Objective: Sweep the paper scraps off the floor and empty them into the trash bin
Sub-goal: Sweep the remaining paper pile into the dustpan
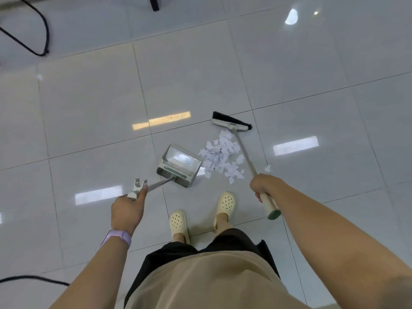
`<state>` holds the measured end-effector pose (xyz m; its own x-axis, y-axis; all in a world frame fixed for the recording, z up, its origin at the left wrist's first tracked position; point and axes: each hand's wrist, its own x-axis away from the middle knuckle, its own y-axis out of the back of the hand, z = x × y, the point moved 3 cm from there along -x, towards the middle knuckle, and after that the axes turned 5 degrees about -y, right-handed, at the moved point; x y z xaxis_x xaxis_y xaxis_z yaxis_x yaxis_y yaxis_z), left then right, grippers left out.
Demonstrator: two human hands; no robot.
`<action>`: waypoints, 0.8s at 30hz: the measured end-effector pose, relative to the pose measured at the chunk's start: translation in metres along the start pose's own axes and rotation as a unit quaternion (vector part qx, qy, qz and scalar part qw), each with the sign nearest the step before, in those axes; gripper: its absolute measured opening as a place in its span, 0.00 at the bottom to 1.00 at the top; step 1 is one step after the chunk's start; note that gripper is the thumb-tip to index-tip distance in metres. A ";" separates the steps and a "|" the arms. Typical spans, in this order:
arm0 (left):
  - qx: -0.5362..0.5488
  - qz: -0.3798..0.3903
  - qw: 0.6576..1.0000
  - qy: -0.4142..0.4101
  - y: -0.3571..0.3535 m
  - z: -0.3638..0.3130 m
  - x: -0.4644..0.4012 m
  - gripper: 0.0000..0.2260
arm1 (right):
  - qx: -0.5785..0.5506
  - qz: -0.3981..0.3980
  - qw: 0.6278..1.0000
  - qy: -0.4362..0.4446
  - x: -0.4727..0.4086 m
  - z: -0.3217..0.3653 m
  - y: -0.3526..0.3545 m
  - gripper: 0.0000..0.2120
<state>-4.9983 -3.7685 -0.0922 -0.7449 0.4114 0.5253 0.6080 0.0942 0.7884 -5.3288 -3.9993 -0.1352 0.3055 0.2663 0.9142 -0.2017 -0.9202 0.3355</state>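
White paper scraps lie in a loose heap on the glossy grey tiled floor, ahead of both hands and between the two tools; one stray piece sits just beyond the right hand. No brand, label or writing can be read on anything in view. The left hand curls round the top of the dustpan's metal handle, thumb laid along the shaft just below a forked clip at its end; a lilac wristband circles that wrist. Ahead and to the right of this hand the grey long-handled dustpan rests on the floor, its right edge just beside the heap, with something pale, possibly paper or a reflection, inside. The right hand grips the broom by its pale handle near the capped end, fingers wrapped fully round. Its black-bristled head rests on the floor at the far side of the heap, well ahead of the hand. Cream perforated clogs stand between the hands.
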 end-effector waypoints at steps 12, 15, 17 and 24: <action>-0.096 0.075 0.978 -0.168 0.039 0.000 -0.063 0.32 | -0.203 0.045 0.978 -0.024 0.076 -0.056 -0.113 0.18; -0.109 0.084 0.969 -0.206 0.063 0.008 -0.070 0.34 | -0.278 0.031 0.960 -0.020 0.090 -0.074 -0.128 0.15; -0.110 0.088 0.965 -0.222 0.079 0.012 -0.073 0.35 | -0.319 0.029 0.947 -0.017 0.099 -0.084 -0.131 0.14; -0.111 0.101 0.957 -0.248 0.110 0.022 -0.072 0.31 | -0.431 0.001 0.902 -0.033 0.109 -0.115 -0.132 0.13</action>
<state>-4.8718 -3.7678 -0.0499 -0.3626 0.7860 0.5007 0.6118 -0.2046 0.7641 -5.3763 -3.8157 -0.0535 0.3526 0.2205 0.9094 -0.8426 -0.3480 0.4111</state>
